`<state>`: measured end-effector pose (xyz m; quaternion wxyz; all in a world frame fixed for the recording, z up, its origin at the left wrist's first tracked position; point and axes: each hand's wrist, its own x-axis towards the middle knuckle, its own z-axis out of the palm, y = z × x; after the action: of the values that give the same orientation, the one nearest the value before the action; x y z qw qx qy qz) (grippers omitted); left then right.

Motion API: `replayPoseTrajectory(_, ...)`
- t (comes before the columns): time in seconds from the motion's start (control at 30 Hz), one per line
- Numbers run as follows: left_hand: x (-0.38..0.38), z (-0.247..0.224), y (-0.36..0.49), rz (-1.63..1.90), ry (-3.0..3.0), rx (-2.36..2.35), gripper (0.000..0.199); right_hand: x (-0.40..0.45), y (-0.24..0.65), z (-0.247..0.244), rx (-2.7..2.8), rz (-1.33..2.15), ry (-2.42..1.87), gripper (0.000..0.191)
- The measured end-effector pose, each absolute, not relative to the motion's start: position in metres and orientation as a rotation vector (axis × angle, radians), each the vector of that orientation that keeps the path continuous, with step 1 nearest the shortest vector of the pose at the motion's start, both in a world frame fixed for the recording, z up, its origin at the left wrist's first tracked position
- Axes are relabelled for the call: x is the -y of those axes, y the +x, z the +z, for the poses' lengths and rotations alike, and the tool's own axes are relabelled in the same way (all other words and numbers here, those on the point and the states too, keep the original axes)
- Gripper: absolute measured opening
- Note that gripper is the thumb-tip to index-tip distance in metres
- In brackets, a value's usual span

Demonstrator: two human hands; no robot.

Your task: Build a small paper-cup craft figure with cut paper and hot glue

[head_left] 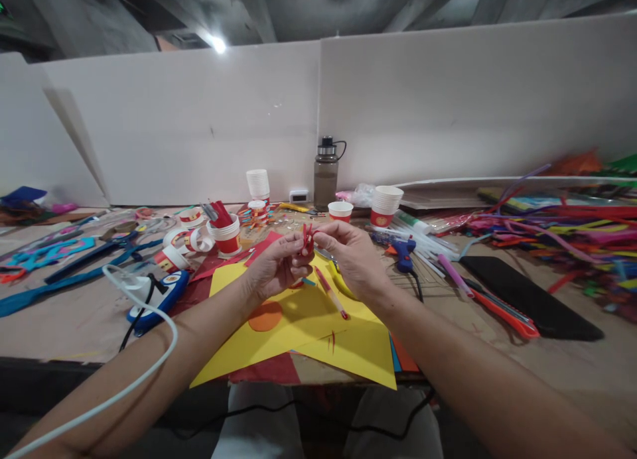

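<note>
Above the yellow paper (233, 343), my left hand (279, 263) pinches a small bundle of thin red strips (307, 239). Thumb and forefinger of my right hand (353, 253) close on the bundle's right side. What the strips are made of is too small to tell. Below the hands, a pen with a red tip (329, 292) lies on the paper, beside a yellow-handled tool (341, 284) partly covered by my right hand. An orange paper disc (265, 316) rests under my left wrist.
A blue glue gun (402, 252), a red utility knife (507, 313) and a black phone-like slab (532, 298) lie to the right. Paper cups (386, 203) and a bottle (325, 180) stand behind. A white cable (166, 353) crosses my left forearm.
</note>
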<state>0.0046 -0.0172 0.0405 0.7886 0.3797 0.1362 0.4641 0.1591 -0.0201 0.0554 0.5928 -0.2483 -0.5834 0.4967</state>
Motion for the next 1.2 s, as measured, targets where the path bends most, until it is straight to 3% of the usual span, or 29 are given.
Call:
replayPoseTrajectory(0.73, 0.0197, 0.0409, 0.0051, 0.953, 0.739, -0.249, 0.015, 0.0216, 0.1587, 0.0538, 1.412, 1.135, -0.579, 0.012)
replayPoseTrajectory(0.97, 0.0241, 0.0445, 0.0102, 1.055, 0.819, -0.302, 0.029, 0.0234, 0.1587, 0.0574, 1.382, 1.083, -0.635, 0.012)
replayPoseTrajectory(1.2, 0.0223, 0.0457, 0.0120, 1.169, 0.902, -0.368, 0.019, 0.0241, 0.1601, 0.0585, 1.395, 1.013, -0.687, 0.013)
